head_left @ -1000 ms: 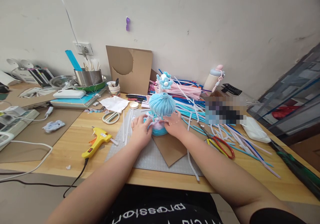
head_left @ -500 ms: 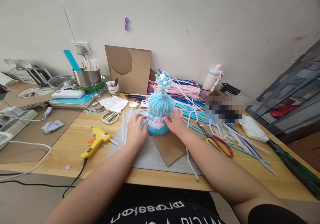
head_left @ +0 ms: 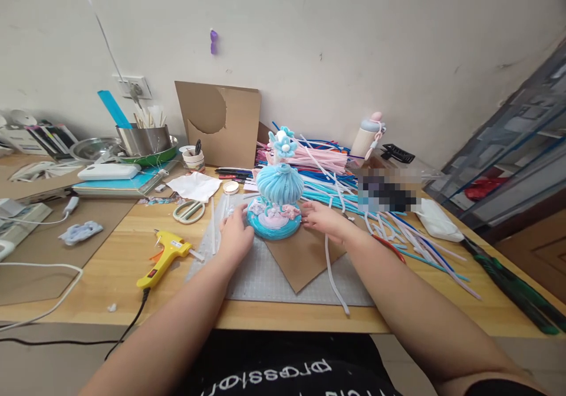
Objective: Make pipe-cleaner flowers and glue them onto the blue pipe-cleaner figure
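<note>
A light-blue craft figure (head_left: pixel 280 184) with a ribbed, rounded body and a flower on top stands upright on a round blue base (head_left: pixel 274 228) with pink and lilac pieces. The base rests partly on a brown cardboard piece (head_left: pixel 300 266) over a grey cutting mat (head_left: pixel 256 278). At the left edge of the base is my left hand (head_left: pixel 236 234), fingers apart and holding nothing. My right hand (head_left: pixel 326 219) is open just right of the base, its fingers pointing at it with a small gap.
A yellow glue gun (head_left: pixel 165 257) and white-handled scissors (head_left: pixel 189 211) lie to the left. Coloured fuzzy stems (head_left: pixel 327 160) are heaped behind and to the right, near red-handled scissors (head_left: pixel 391 247). Cut cardboard (head_left: pixel 243 125) leans on the wall.
My right hand has moved right, away from the figure's base, and its fingers have straightened. My left hand stays by the base's left side. The whole view has shifted slightly.
</note>
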Motion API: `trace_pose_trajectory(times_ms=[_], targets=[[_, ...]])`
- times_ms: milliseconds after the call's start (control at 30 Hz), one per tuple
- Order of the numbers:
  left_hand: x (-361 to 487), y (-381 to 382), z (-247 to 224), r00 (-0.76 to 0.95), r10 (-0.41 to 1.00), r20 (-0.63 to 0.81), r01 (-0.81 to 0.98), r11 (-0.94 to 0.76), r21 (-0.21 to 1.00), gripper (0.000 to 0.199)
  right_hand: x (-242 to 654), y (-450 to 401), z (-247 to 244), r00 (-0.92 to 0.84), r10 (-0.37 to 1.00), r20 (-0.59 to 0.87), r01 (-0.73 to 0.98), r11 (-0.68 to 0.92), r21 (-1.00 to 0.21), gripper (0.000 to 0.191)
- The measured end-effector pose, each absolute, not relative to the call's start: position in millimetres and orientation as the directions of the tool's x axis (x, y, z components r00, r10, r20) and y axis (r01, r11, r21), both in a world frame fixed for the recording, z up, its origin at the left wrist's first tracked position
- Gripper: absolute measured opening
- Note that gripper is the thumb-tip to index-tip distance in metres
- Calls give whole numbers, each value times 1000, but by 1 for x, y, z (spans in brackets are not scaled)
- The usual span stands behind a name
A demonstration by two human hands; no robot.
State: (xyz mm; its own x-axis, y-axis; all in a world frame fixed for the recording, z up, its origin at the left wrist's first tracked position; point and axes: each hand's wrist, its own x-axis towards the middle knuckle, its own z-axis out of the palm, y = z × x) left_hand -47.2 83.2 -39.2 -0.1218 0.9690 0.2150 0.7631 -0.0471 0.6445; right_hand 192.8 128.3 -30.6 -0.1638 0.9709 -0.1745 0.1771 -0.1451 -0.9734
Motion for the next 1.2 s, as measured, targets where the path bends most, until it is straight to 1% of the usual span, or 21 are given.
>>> trace_pose_trajectory(times_ms=[100, 167, 267, 400, 667, 900, 1067, 1200], targets=[[-47, 82, -38, -129, 972, 195, 734, -38, 678, 61, 192, 118, -29, -176, 966, -187, 30, -185, -982, 49], [-46, 79, -36, -132, 974, 184, 714, -35, 699, 60, 191, 117, -29, -168, 966, -196, -39, -205, -978, 53], [-45, 75, -31, -137, 976, 170, 688, -30, 725, 58, 190, 120, -31, -147, 967, -207, -99, -222, -970, 55], [-44, 71, -27, -132, 979, 157, 664, -30, 747, 55, 191, 124, -35, -138, 971, -194, -140, -213, -967, 53], [-43, 69, -30, -110, 978, 175, 636, -66, 769, 55, 193, 128, -40, -130, 977, -167, -144, -185, -972, 54], [-40, 64, -28, -77, 971, 225, 647, -123, 753, 55, 196, 128, -42, -138, 980, -144, -133, -163, -978, 46], [-40, 62, -27, -96, 970, 224, 670, -103, 735, 53, 197, 127, -43, -130, 982, -135, -94, -148, -984, 42], [-42, 64, -27, -129, 969, 213, 701, -63, 711, 49, 196, 125, -43, -156, 981, -118, -17, -122, -992, 44]])
